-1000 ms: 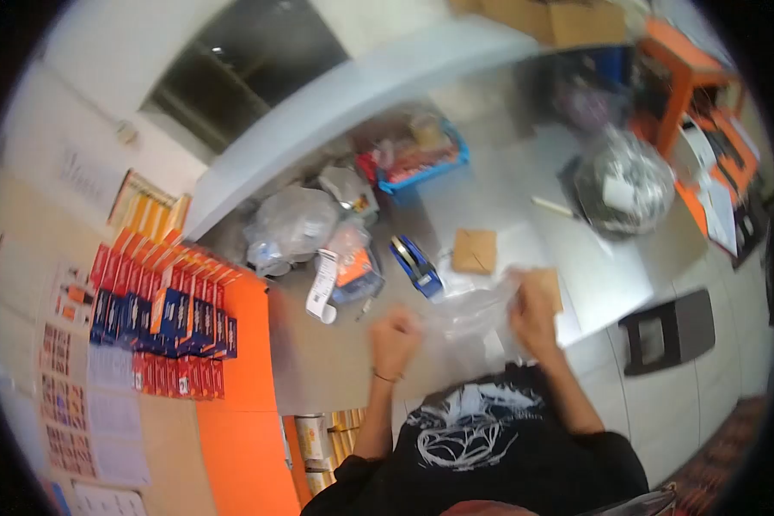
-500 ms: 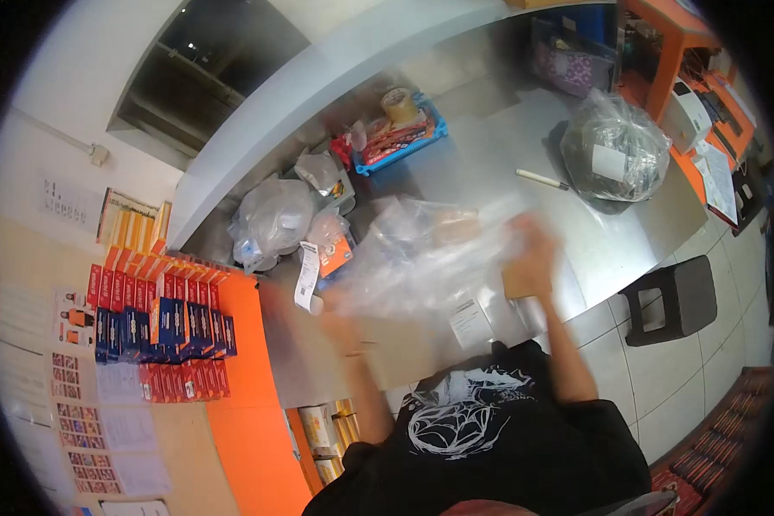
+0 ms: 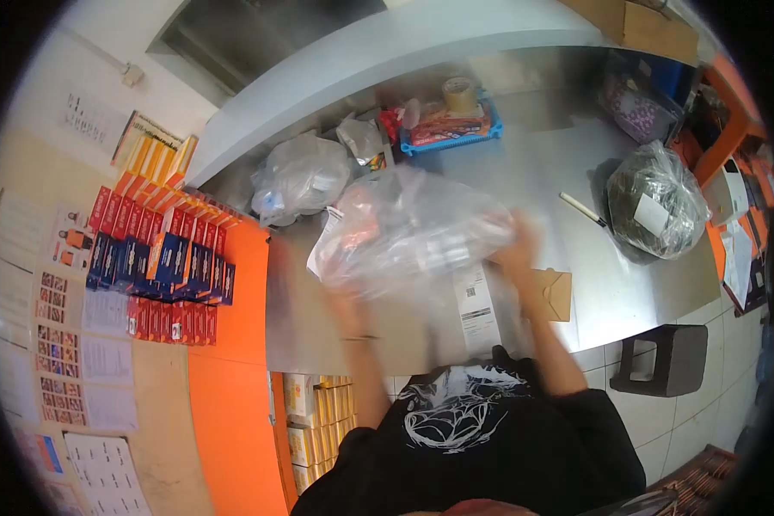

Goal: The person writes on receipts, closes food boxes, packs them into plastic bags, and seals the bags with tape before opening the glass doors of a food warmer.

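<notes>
A large clear plastic bag (image 3: 413, 215) lies across the metal table in front of me, smeared by motion, with objects showing faintly inside. My left hand (image 3: 344, 297) is closed on the bag's near left edge, its fingers blurred. At the bag's right end, my right hand (image 3: 516, 245) is closed round the plastic. Just below the bag lies a printed white label (image 3: 477, 314) on clear plastic. A brown paper envelope (image 3: 552, 294) lies beside my right forearm. Part of a white paper slip (image 3: 325, 236) shows at the bag's left side.
Filled plastic bags (image 3: 301, 176) stand at the back left, near a blue tray (image 3: 451, 138) with a tape roll (image 3: 460, 93). To the right are a marker (image 3: 580, 208) and a round wrapped bundle (image 3: 658, 202). A dark stool (image 3: 675, 361) stands beyond the table edge.
The plastic bag has swung up and spread leftward, covering the orange item there. The white label and brown envelope are more exposed. My head view has turned slightly.
</notes>
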Motion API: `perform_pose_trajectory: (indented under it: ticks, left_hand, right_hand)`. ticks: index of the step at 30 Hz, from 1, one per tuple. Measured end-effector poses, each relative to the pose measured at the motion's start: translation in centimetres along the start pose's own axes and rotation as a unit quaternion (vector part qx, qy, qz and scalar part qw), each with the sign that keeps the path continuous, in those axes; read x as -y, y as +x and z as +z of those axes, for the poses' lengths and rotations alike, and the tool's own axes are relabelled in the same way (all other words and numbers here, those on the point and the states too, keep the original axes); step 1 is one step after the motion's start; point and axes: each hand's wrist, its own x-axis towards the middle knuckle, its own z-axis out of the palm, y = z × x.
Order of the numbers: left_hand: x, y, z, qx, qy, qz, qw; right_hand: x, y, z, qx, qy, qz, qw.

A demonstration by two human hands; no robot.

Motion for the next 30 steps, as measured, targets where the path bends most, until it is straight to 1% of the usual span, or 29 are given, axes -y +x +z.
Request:
perform_pose_trajectory:
  ticks: [1,2,3,4,5,6,7,8,9,10,11,12,13,14,15,16,17,18,19,20,21,22,23,25,27,28,29,30]
  left_hand:
    - [-2.1,0.7,-1.4,-0.046,-0.168,-0.015,0.985]
    - [-2.2,0.9,-1.9,-0.031,-0.236,-0.027,0.971]
    - [-2.5,1.2,-2.0,-0.011,-0.301,-0.038,0.953]
    - [-2.7,1.6,-1.4,-0.012,-0.301,-0.037,0.953]
    - [-3.7,1.8,-0.1,-0.075,-0.336,-0.089,0.935]
    - [-4.0,1.5,1.0,-0.137,-0.369,-0.141,0.909]
    - [-3.5,1.1,1.5,-0.137,-0.37,-0.143,0.908]
    - [-2.6,0.7,2.0,-0.05,-0.425,-0.155,0.89]
    - [-2.7,0.3,2.6,0.037,-0.474,-0.166,0.864]
    - [-3.0,-0.2,3.4,0.038,-0.474,-0.167,0.864]
    - [-4.9,-0.6,4.3,0.108,-0.269,-0.109,0.951]
    - [-5.0,-0.9,4.8,0.144,-0.16,-0.081,0.973]
    - [-5.1,-1.2,5.3,0.174,-0.049,-0.046,0.983]
    - [-4.2,-1.1,5.5,0.189,-0.097,-0.095,0.973]
    - [-3.6,-1.2,5.5,0.198,-0.12,-0.119,0.966]
    - [-3.1,-1.2,5.4,0.206,-0.143,-0.143,0.958]
    - [-3.5,-1.2,5.0,0.198,-0.26,-0.184,0.927]
    - [-3.5,-1.2,4.8,0.195,-0.318,-0.205,0.905]
    - [-3.6,-1.1,4.6,0.189,-0.373,-0.226,0.88]
    - [-3.6,-0.9,4.5,0.212,-0.388,-0.22,0.869]
    - [-3.8,-0.8,4.5,0.234,-0.404,-0.214,0.858]
    - [-4.3,-1.0,4.9,0.234,-0.404,-0.216,0.857]
    - [-6.6,-1.4,5.6,0.212,-0.393,-0.26,0.856]
    - [-7.5,-1.7,5.9,0.192,-0.382,-0.305,0.851]
    - [-5.6,-1.5,5.1,0.29,-0.415,-0.22,0.834]
    - [-3.6,-1.1,5.0,0.29,-0.416,-0.222,0.833]
    - [-2.6,-0.5,5.0,0.322,-0.515,-0.252,0.753]
    - [-1.9,-0.6,4.9,0.335,-0.562,-0.263,0.708]
  right_hand:
    - [2.4,1.9,-2.7,0.009,-0.224,-0.162,0.961]
    - [2.6,1.4,-2.7,0.02,-0.277,-0.216,0.936]
    - [2.7,1.6,-2.2,0.024,-0.277,-0.217,0.936]
    - [3.0,1.8,-1.3,-0.021,-0.175,-0.183,0.967]
    - [3.2,1.7,-0.5,-0.065,-0.072,-0.145,0.985]
    - [3.0,1.4,0.1,-0.065,-0.074,-0.143,0.985]
    - [2.8,1.2,0.7,-0.048,0.092,0.02,0.994]
    - [2.5,1.1,1.1,-0.03,0.254,0.18,0.95]
    - [1.5,0.6,1.3,-0.031,0.253,0.18,0.95]
    - [0.0,-0.2,1.4,0.024,0.19,0.153,0.969]
    - [-0.8,-0.9,1.6,0.08,0.124,0.125,0.981]
    - [-0.3,-1.4,2.1,0.079,0.123,0.126,0.981]
    - [0.5,-2.0,2.7,0.081,0.05,0.122,0.988]
    - [0.9,-2.4,3.0,0.084,-0.024,0.118,0.989]
    - [0.5,-2.2,2.6,0.082,-0.025,0.118,0.989]
    - [-0.1,-2.0,1.8,0.102,-0.091,0.049,0.989]
    - [0.1,-1.7,1.6,0.12,-0.155,-0.021,0.98]
    - [0.5,-1.5,1.5,0.117,-0.156,-0.02,0.981]
    - [1.2,-1.3,1.1,0.097,-0.152,0.009,0.984]
    - [1.7,-1.3,1.0,0.077,-0.147,0.038,0.985]
    - [1.6,-1.4,0.8,0.076,-0.149,0.04,0.985]
    - [1.3,-1.5,0.6,0.075,-0.163,-0.014,0.984]
    - [1.1,-1.6,0.4,0.075,-0.178,-0.067,0.979]
    - [1.3,-2.1,0.9,0.074,-0.176,-0.055,0.98]
    - [1.1,-2.3,0.7,0.073,-0.174,-0.042,0.981]
    - [0.5,-2.2,0.1,0.091,-0.16,-0.055,0.981]
    - [0.0,-2.1,-0.4,0.108,-0.145,-0.068,0.981]
    - [-0.3,-2.1,-0.7,0.109,-0.146,-0.067,0.981]
